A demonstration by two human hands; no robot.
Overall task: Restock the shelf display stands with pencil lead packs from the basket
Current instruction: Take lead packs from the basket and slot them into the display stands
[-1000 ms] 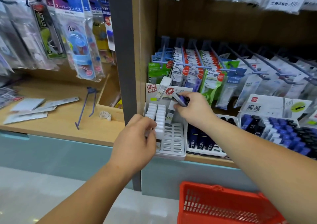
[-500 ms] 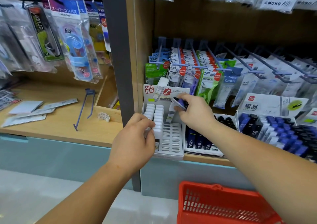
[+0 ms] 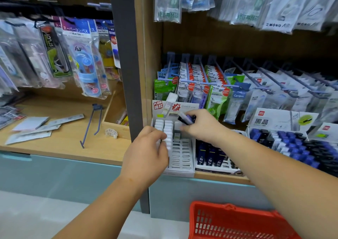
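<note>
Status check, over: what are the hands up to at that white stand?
Left hand grips white stand, left side. Right hand pinches dark lead pack above back rows. Nothing blocking.

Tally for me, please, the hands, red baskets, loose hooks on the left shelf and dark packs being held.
Hands: 2, the left hand curled on the white packs, and the right hand
Dark pack, pinched by the right hand: 1
Red basket: 1
Loose hook: 1
Total: 5

A dark grey upright post (image 3: 126, 74) divides two light wooden shelves (image 3: 73, 152). A wood back panel (image 3: 219, 39) lines the right bay; blue peg hooks (image 3: 237, 68) jut from it. Pale teal base panels (image 3: 54, 174) run beneath, above a pale glossy floor (image 3: 36, 216).
</note>
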